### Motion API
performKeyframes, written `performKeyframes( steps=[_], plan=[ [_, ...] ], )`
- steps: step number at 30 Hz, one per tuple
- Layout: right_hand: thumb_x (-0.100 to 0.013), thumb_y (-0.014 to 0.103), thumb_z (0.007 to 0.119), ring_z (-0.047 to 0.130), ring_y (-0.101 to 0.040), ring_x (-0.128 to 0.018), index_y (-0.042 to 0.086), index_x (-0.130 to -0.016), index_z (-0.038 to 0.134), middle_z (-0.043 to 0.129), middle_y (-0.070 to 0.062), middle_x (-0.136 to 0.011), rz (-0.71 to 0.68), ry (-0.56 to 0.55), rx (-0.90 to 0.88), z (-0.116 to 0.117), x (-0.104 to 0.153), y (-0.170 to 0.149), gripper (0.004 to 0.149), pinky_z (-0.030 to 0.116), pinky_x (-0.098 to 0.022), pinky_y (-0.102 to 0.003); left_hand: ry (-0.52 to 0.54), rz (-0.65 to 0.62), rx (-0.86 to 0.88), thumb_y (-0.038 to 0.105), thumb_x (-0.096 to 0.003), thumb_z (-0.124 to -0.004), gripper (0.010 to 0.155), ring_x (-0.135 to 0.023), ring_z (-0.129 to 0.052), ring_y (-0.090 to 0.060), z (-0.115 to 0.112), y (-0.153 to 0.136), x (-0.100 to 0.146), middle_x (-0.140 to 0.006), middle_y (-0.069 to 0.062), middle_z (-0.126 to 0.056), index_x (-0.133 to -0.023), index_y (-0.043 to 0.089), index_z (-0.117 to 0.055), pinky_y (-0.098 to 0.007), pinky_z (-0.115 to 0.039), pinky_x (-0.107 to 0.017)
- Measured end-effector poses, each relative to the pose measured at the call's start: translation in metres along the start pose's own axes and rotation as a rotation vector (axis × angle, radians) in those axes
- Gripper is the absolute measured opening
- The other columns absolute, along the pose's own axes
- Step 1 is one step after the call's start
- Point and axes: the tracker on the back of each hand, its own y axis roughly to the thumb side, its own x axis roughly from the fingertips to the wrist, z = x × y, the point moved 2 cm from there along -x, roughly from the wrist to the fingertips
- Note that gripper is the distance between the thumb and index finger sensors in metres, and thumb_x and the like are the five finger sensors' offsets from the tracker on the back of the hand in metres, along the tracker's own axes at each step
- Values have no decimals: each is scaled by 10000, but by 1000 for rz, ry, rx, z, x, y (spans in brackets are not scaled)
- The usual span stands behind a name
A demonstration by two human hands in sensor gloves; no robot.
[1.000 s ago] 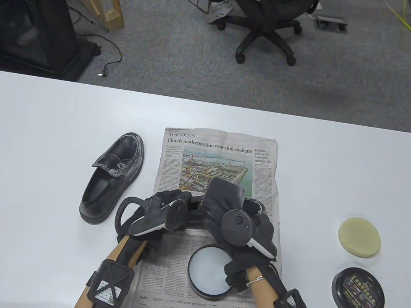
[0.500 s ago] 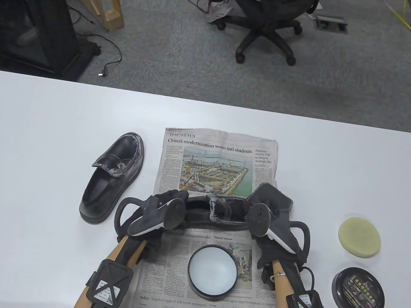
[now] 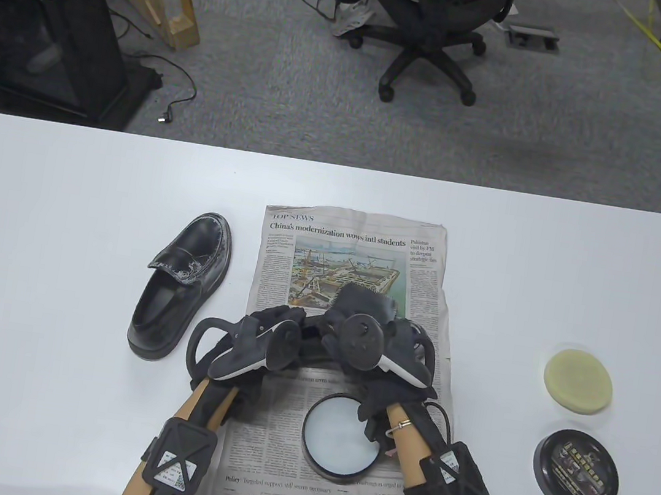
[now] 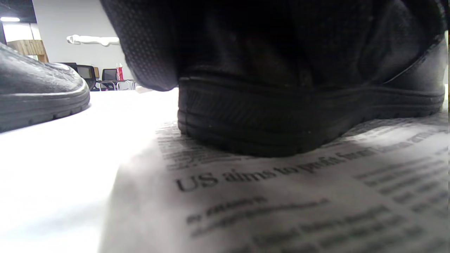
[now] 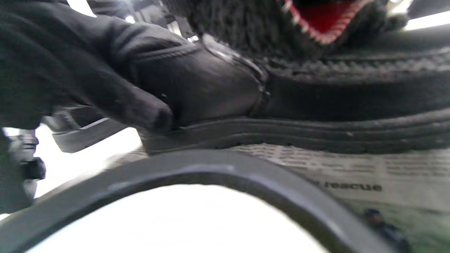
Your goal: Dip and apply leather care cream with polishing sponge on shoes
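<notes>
A black leather shoe (image 3: 313,333) lies crosswise on the newspaper (image 3: 355,245), mostly hidden under both hands. My left hand (image 3: 279,322) grips its heel; the heel and sole fill the left wrist view (image 4: 281,116). My right hand (image 3: 356,326) holds a black fuzzy polishing pad (image 3: 363,301) and presses it on the middle of the shoe's upper. In the right wrist view the pad (image 5: 246,21) shows red lining above the shoe (image 5: 316,95). The open cream tin (image 3: 341,438) sits on the newspaper just in front of the shoe, partly under my right wrist.
A second black shoe (image 3: 182,284) stands on the table left of the newspaper. A round yellow sponge (image 3: 578,381) and the tin's black lid (image 3: 576,472) lie at the right. The table's far edge is well behind the newspaper.
My right hand swept the pad right to the shoe's toe, then back left to the middle of the shoe. My left hand kept hold of the heel.
</notes>
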Motion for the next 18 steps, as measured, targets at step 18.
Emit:
performKeyframes(
  steps=[18],
  plan=[
    [-634,391,554,706,-420,-985,125,-1098,559,622,-161,-1103,75,-154,284,0,58,-34,534,692,-698,-498,25,-18,-31,600,-366,-829,786,-929,-902,-197,1,0,1,-1078,31,-821,-1075,347,-604,-319,-872,-644]
  ],
)
